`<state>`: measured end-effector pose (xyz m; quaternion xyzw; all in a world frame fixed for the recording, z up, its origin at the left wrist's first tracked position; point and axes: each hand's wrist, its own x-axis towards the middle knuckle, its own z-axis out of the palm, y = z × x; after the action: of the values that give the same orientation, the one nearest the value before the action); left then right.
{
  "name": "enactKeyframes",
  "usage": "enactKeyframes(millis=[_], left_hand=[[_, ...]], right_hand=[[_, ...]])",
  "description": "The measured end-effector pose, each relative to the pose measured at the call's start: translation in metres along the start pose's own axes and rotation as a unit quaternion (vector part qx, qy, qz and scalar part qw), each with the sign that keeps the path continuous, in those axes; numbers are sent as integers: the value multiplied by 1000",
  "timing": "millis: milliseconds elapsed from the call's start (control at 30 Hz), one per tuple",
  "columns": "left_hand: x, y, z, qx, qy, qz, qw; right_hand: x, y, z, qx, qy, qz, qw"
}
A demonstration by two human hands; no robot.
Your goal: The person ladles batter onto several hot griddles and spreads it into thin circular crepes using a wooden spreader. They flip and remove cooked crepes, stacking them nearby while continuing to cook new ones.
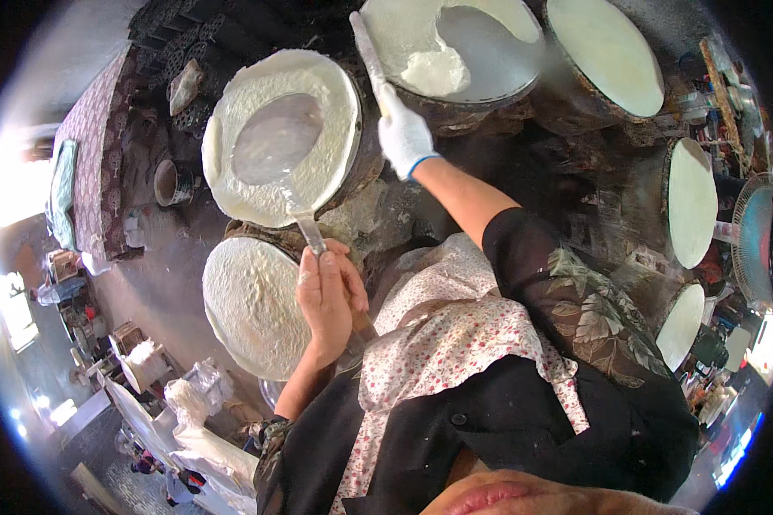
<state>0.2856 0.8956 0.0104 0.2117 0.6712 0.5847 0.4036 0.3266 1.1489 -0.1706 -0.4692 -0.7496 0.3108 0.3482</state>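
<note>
My bare left hand [328,292] is closed around the handle of a long, batter-coated scoop [311,232]. Its far end reaches over a round griddle covered by a ring of pale batter [335,142]. A grey oval lies inside the ring; I cannot tell whether it is the scoop's bowl or bare griddle. In a white glove with a blue cuff, my right hand [404,142] grips a white-coated stick [368,47]. The stick is beside a second griddle [498,47], where batter covers only part of the grey surface.
Below the left griddle, another one bears a bumpy white sheet [258,309]. More griddles with pale sheets curve round to the right, including one at the upper right [608,56]. A fan [754,240] stands at the far right. A bucket [172,183] is at the left.
</note>
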Motion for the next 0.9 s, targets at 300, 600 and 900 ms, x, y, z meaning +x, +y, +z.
enactKeyframes(millis=[300, 600, 900], left_hand=[[-15, -32, -11, 77, 5, -68, 995], [-39, -64, 17, 109, 31, -121, 986], [-42, -54, 90, 11, 42, -97, 994]], right_hand=[[-40, 2, -83, 301, -71, 276, 910], [-52, 45, -157, 191, -73, 384, 901], [-44, 85, -197, 123, -156, 315, 928]])
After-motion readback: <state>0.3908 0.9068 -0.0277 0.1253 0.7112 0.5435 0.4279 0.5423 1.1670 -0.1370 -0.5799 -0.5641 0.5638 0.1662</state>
